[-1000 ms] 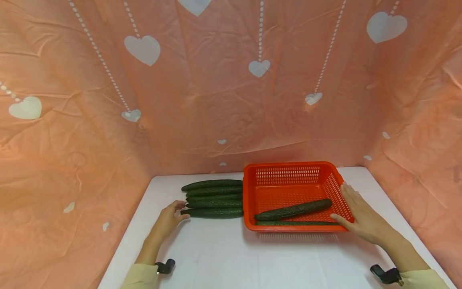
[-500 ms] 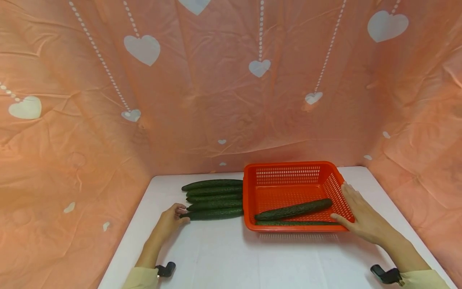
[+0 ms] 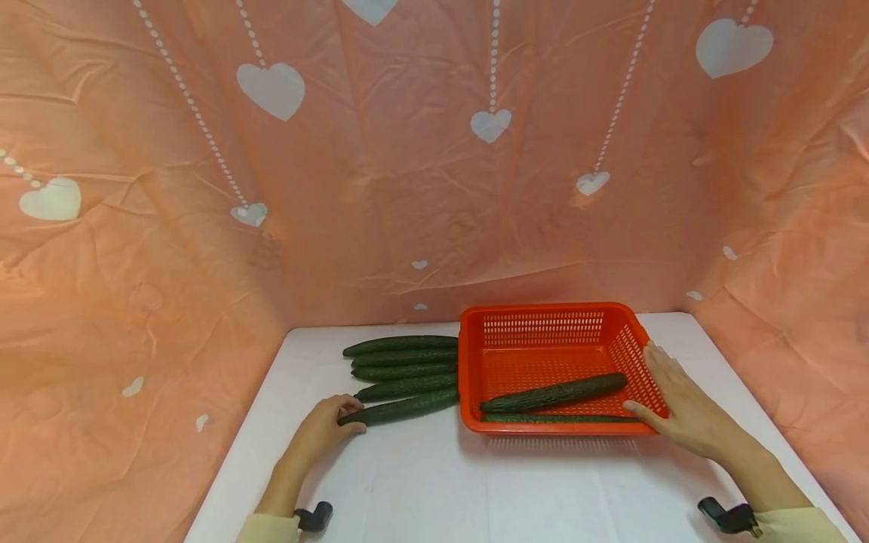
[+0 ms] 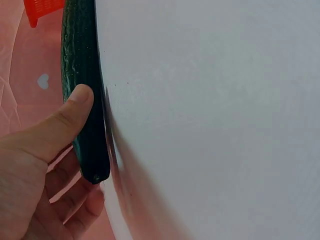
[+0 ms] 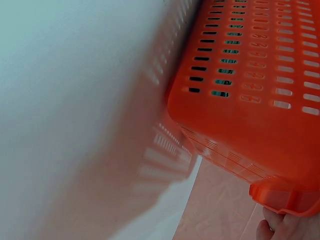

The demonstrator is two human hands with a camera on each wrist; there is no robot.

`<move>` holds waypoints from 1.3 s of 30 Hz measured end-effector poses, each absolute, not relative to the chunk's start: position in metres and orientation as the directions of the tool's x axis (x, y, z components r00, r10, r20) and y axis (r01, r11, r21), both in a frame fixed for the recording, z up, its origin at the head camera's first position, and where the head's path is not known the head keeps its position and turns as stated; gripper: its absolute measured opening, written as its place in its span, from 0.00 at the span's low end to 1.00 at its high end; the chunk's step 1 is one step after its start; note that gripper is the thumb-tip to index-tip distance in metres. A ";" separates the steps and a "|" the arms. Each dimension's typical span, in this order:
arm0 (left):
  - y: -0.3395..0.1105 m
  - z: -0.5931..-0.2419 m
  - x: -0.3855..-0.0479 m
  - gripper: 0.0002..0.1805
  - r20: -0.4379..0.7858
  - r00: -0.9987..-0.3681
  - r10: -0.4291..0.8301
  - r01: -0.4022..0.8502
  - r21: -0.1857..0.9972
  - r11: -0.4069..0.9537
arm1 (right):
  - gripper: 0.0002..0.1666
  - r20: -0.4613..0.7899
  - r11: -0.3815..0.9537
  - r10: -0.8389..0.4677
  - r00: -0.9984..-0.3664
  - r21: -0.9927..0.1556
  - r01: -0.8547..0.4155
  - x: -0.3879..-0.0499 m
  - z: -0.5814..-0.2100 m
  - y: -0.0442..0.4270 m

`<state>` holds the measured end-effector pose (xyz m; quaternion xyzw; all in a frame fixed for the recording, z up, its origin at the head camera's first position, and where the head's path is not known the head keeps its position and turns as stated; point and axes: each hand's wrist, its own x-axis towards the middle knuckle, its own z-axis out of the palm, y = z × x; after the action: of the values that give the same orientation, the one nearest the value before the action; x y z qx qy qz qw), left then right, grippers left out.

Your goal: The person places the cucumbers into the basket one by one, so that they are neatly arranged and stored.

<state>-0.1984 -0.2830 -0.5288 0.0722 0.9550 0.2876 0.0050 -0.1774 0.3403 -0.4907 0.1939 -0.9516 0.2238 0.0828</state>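
My left hand pinches the left end of the nearest cucumber of a row on the white table. In the left wrist view, the thumb lies on one side of this dark green cucumber, with the fingers behind it. Its far end lies by the left side of a red plastic basket. Against the basket's right rim rests my right hand, fingers straight and thumb spread toward the front corner. One cucumber lies slanted inside the basket, and another runs along its front wall, partly hidden by the rim.
Several more cucumbers lie side by side left of the basket, their right ends close to it. White cloth covers the table. Orange sheeting with white hearts hangs behind and at both sides.
The left hand has drawn the nearest cucumber's left end toward the front, so it now slants away from the row. The cucumber behind it has also tilted slightly. The right hand has stayed put.
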 end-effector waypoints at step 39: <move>-0.281 -0.486 -0.159 0.16 0.177 -0.977 0.117 0.197 0.555 0.808 | 0.62 0.231 0.828 -0.325 -0.917 -0.399 -0.394 -0.178 -0.489 0.339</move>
<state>-0.1594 -0.2811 -0.4857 0.0828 0.9485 0.2983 -0.0670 -0.1784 0.3391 -0.4895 0.1885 -0.9530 0.2244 0.0766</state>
